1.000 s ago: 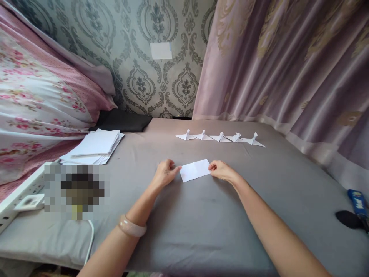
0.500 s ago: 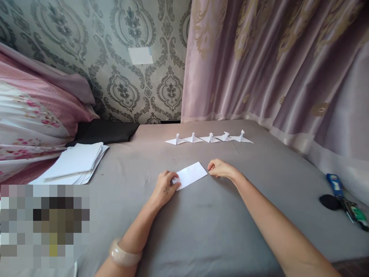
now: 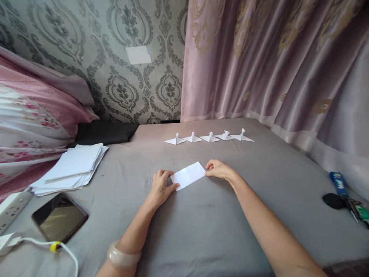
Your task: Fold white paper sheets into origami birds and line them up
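Observation:
A white folded sheet of paper [image 3: 188,176] lies aslant on the grey cloth in front of me. My left hand [image 3: 163,188] holds its left short edge, thumb at the near corner and index finger by the far one. At the right end, my right hand [image 3: 218,169] has its fingers curled in, with thumb and fingertips at the paper's edge. Beyond it, several white origami birds [image 3: 210,137] stand in a row, wings touching or nearly so.
Left of my arm are a stack of white paper [image 3: 73,165], a phone [image 3: 60,217], a power strip [image 3: 14,207] and a white cable [image 3: 72,250]. A black folded item [image 3: 106,132] lies behind the stack. A blue object [image 3: 338,184] and a dark round one [image 3: 333,201] lie far right.
My right hand has moved slightly left to the paper's right edge. My left fingers have drawn back from over the paper to its left edge. The view has shifted slightly.

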Action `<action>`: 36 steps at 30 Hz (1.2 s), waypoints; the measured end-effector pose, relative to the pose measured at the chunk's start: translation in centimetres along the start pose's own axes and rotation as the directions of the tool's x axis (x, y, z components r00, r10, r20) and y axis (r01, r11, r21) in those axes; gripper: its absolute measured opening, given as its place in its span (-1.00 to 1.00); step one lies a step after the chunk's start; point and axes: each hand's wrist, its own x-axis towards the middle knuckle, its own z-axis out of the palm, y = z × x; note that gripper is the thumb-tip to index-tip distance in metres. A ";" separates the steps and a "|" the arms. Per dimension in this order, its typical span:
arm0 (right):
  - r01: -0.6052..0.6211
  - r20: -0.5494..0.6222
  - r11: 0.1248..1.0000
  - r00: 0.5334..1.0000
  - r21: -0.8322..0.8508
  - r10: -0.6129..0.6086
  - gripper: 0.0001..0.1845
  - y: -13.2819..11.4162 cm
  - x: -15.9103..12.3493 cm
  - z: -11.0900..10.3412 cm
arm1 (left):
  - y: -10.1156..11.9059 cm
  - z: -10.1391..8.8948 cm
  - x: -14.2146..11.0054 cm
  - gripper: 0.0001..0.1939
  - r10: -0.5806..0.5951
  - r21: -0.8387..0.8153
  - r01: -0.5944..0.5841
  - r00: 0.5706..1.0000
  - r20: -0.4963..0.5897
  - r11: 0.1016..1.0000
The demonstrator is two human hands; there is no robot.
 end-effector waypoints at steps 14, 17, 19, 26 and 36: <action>0.242 -0.409 0.961 0.897 0.130 -0.171 -0.74 1.6 -1.4 1.3 | 1.4 -0.1 -0.5 -0.95 0.286 0.119 -0.260 0.870 -0.401 0.958; 0.350 -0.599 0.932 0.767 0.091 -0.230 -0.68 0.2 -2.4 1.9 | 2.0 -0.2 -1.1 -0.86 0.495 0.378 -0.322 0.616 -0.612 0.868; 0.429 -0.633 0.901 0.713 0.054 -0.302 -0.71 -1.1 -3.3 2.7 | 2.2 0.0 -1.4 -0.84 0.581 0.465 -0.354 0.564 -0.586 0.812; 0.670 -0.187 0.717 0.693 -0.190 -0.697 -0.47 -2.5 -5.3 5.6 | 1.5 1.7 -0.7 -0.87 0.518 0.513 -0.393 0.847 -0.121 0.763; 0.614 -0.005 0.692 0.747 -0.380 -0.665 -0.59 -2.4 -6.0 6.1 | 0.6 0.9 -1.0 -0.74 0.514 0.467 -0.484 0.855 0.072 0.740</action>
